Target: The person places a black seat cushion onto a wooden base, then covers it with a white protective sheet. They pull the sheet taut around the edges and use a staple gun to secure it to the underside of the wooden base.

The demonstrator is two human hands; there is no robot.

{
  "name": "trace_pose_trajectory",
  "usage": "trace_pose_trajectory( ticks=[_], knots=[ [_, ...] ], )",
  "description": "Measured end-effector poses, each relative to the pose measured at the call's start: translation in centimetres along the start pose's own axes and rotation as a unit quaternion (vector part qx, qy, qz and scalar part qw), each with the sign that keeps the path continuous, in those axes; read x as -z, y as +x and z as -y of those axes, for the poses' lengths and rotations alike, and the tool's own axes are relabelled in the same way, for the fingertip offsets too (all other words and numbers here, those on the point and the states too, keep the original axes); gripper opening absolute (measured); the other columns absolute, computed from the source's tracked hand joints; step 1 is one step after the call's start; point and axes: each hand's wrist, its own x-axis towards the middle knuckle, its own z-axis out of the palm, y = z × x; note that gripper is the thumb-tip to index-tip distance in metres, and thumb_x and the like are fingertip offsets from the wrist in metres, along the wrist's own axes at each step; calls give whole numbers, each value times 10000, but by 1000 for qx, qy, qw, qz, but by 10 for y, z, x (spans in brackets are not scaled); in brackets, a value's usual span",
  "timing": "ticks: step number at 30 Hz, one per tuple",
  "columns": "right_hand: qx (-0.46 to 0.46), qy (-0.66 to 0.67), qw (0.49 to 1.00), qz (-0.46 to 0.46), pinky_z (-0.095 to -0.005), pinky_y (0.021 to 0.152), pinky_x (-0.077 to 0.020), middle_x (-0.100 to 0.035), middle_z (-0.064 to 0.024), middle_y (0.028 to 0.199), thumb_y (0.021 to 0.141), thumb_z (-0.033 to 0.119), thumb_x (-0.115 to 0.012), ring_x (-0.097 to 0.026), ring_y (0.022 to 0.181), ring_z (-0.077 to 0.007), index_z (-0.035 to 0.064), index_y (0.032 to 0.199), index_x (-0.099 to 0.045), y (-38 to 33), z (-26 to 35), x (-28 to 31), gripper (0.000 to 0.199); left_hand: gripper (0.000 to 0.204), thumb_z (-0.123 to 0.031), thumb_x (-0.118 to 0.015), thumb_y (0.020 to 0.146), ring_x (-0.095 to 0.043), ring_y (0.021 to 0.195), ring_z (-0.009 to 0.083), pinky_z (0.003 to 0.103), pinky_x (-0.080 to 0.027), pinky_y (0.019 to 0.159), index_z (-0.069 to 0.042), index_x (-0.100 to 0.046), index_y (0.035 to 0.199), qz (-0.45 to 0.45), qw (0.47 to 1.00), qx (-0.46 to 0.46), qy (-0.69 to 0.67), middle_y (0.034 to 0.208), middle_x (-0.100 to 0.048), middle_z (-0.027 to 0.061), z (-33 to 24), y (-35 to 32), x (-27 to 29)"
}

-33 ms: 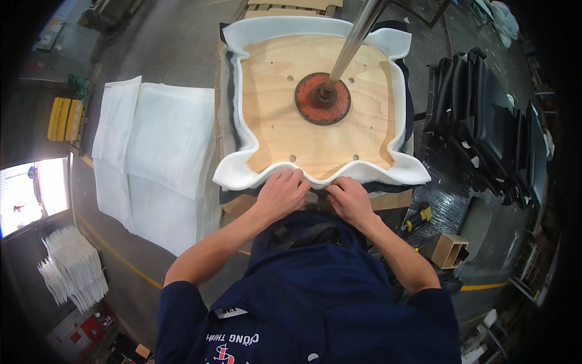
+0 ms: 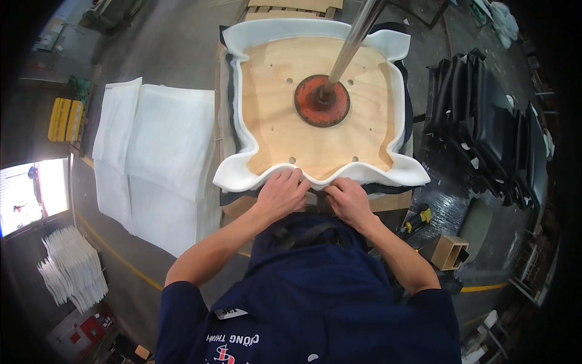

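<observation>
Saw tan worktop [image 2: 394, 202] bearing blk fabric [image 2: 409, 103], w/ wht padding [image 2: 241, 173] & ply panel [image 2: 273, 91] layered atop. Noted grey flr [image 2: 176, 54] w/ yel. line [image 2: 485, 287].

On your navy top [image 2: 388, 315], a line of white lettering [image 2: 233, 339] shows upside down, with a red-and-white emblem [image 2: 223, 353] just below it in your view, near the lower edge. Just above the lettering, a white tag [image 2: 232, 313] on your top bears a few dark characters.

Your left hand [image 2: 280, 194] and right hand [image 2: 350, 200] have their fingertips mostly hidden at the white padding [image 2: 397, 173], the red disc [image 2: 308, 109] covers the middle of the wooden board [image 2: 267, 91], and the view's top edge crops the metal rod [image 2: 351, 45].
</observation>
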Motion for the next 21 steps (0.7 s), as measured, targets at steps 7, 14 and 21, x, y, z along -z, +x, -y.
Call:
trace_pose_trajectory(
  ticks=[7, 14, 21],
  knots=[
    [36, -12, 999, -34, -389, 718, -511, -682, -31, 881, 748, 77, -747, -657, 835, -261, 120, 937, -744, -3, -14, -8, 194, 444, -426, -801, 767, -688, 775, 262, 383, -536, 609, -107, -561, 960, 61, 997, 46, -23, 917, -638, 93, 3, 18, -2],
    [57, -20, 997, -53, -392, 685, -515, -669, -29, 818, 744, 91, -743, -654, 784, -256, 150, 937, -770, -9, -21, -11, 203, 371, -462, -735, 846, -726, 742, 285, 400, -570, 633, -106, -634, 859, 115, 991, 54, 40, 751, -678, 102, -5, 27, 10],
    [55, -4, 996, -72, -447, 611, -526, -669, -82, 814, 768, 128, -694, -674, 744, -320, 176, 903, -761, -18, -26, -16, 158, 216, -292, -653, 836, -699, 680, 256, 436, -529, 623, -140, -687, 687, 91, 981, -155, 70, 699, -691, 65, 14, 7, -18]
  ],
)
